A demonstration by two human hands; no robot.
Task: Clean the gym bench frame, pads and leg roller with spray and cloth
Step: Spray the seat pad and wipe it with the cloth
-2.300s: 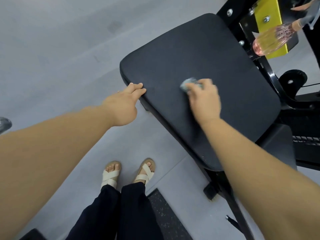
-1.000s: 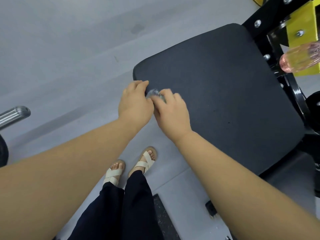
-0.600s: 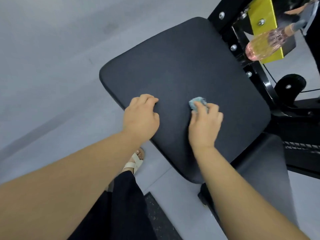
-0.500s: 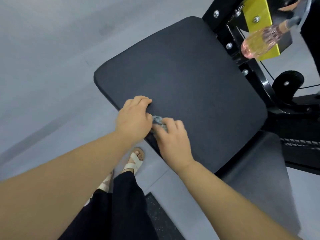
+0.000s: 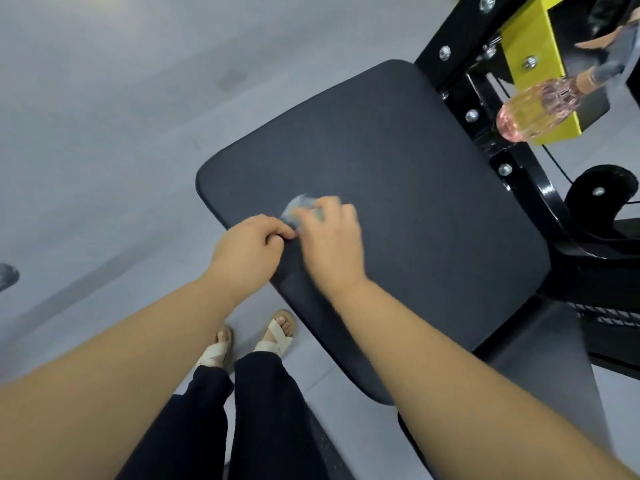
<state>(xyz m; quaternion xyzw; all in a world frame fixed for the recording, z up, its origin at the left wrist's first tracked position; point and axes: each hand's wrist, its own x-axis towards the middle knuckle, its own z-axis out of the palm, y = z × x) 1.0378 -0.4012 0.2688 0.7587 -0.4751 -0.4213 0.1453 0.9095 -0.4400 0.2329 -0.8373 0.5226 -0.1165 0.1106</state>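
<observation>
A wide black bench pad (image 5: 398, 188) fills the middle of the head view. My right hand (image 5: 332, 237) presses a small balled blue-grey cloth (image 5: 299, 206) onto the pad near its left edge; hand and cloth are motion-blurred. My left hand (image 5: 247, 247) rests on the pad's near left edge with its fingers curled, right beside the cloth. A clear pinkish spray bottle (image 5: 540, 109) hangs at the upper right by the black and yellow frame (image 5: 530, 39).
A second, lower black pad (image 5: 540, 358) sits at the lower right. Black frame parts and a round black knob (image 5: 602, 192) lie right of the pad. Grey floor spreads to the left, with my sandalled feet (image 5: 249, 341) close to the bench and a dark mat by my legs.
My right hand has been wiping the cloth back and forth across the pad; since half a second ago it slid up and away from my left hand, which stays on the pad edge.
</observation>
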